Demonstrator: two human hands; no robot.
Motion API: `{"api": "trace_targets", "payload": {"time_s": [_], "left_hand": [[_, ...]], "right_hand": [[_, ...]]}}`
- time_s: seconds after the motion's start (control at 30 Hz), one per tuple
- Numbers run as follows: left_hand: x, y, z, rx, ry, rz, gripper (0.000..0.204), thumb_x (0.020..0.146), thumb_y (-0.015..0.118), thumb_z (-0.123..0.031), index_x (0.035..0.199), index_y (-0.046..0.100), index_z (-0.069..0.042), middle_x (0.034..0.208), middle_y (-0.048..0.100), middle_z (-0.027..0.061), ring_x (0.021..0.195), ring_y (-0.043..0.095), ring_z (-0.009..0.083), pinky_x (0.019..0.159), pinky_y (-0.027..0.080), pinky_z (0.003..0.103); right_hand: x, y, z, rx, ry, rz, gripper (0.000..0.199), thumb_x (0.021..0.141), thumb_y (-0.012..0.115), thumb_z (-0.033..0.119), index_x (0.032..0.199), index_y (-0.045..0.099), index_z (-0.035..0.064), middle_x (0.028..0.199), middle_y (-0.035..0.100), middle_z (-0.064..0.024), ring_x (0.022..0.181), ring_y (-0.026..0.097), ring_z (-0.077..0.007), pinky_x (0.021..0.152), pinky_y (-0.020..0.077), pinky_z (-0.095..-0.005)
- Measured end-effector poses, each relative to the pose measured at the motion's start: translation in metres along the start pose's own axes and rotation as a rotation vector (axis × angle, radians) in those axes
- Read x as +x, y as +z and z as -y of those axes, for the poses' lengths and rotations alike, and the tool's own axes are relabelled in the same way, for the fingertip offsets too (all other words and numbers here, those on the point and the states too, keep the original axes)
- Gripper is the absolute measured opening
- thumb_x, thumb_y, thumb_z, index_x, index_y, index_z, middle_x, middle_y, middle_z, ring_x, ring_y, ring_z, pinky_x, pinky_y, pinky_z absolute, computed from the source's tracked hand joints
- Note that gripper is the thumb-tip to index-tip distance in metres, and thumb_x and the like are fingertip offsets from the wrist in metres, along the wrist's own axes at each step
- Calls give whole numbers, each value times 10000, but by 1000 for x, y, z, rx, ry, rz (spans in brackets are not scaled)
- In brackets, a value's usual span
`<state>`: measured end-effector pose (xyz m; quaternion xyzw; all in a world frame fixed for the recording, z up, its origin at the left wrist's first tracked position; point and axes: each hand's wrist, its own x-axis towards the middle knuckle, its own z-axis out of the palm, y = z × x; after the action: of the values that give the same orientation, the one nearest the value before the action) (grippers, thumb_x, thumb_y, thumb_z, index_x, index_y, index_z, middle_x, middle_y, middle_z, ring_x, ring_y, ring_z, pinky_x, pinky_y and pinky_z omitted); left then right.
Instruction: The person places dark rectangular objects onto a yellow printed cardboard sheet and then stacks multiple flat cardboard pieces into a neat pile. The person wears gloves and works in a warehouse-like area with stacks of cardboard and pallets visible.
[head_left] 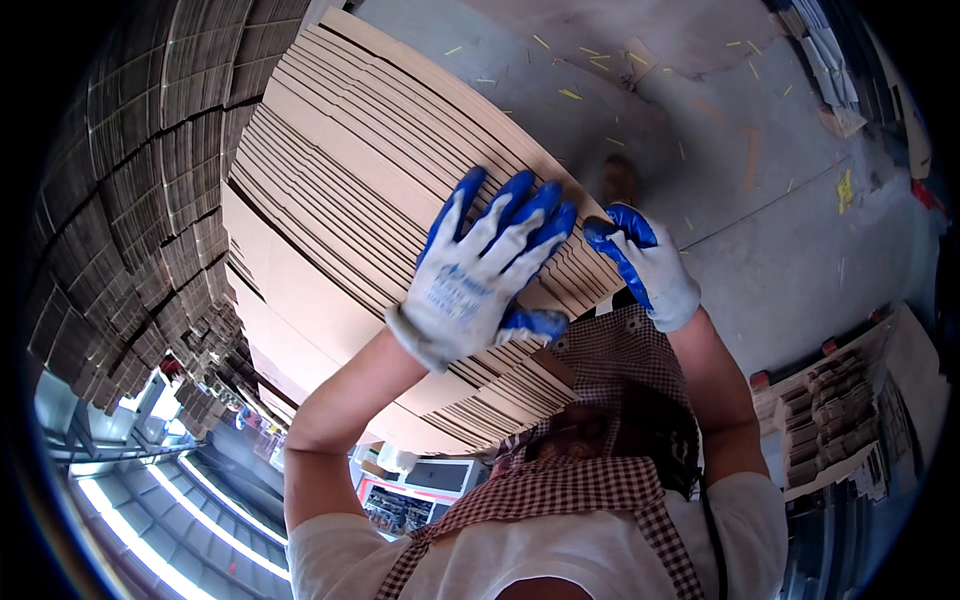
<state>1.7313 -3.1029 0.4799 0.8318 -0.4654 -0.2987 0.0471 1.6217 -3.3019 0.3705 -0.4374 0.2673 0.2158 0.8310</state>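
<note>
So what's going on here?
Someone in a checked apron and blue-and-white gloves is handling a big stack of flat cardboard. The left hand lies spread across the sheets' edges, while the right hand is curled at the stack's right-hand edge; whether it grips a sheet is unclear. More bundled cardboard stands to the left.

A cardboard workshop or warehouse is indicated. Flat brown sheets (330,160) are stacked in bulk toward 11 o'clock, and tall bundled piles (130,200) are banked up between 9 and 10. A bare grey floor (780,260), littered with yellow scraps (570,95), is seen at 2 o'clock. More cut pieces (825,420) are stored at 4. At 8, an industrial-looking interior is lit by long strip lights (145,548).
</note>
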Motion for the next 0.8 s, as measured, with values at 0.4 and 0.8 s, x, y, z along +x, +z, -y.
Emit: {"api": "trace_targets", "payload": {"time_s": [0.4,0.8], "left_hand": [[2,1,5,6,8,79,996,797,523,-751,1557,351,-129,1628,290,115,1531,197,302,1261,91,514],[7,8,-4,-20,17,62,990,784,540,-753,1536,400,-125,1597,352,135,1511,254,325,1244,143,541]], "right_hand": [[-3,-2,-11,-39,-39,-56,169,1026,565,94,1053,658,-45,851,664,-21,780,615,-48,720,512,-202],[-6,-18,-3,77,28,-68,199,1030,567,99,1137,623,-59,1009,698,-73,881,668,-91,805,542,-209]]}}
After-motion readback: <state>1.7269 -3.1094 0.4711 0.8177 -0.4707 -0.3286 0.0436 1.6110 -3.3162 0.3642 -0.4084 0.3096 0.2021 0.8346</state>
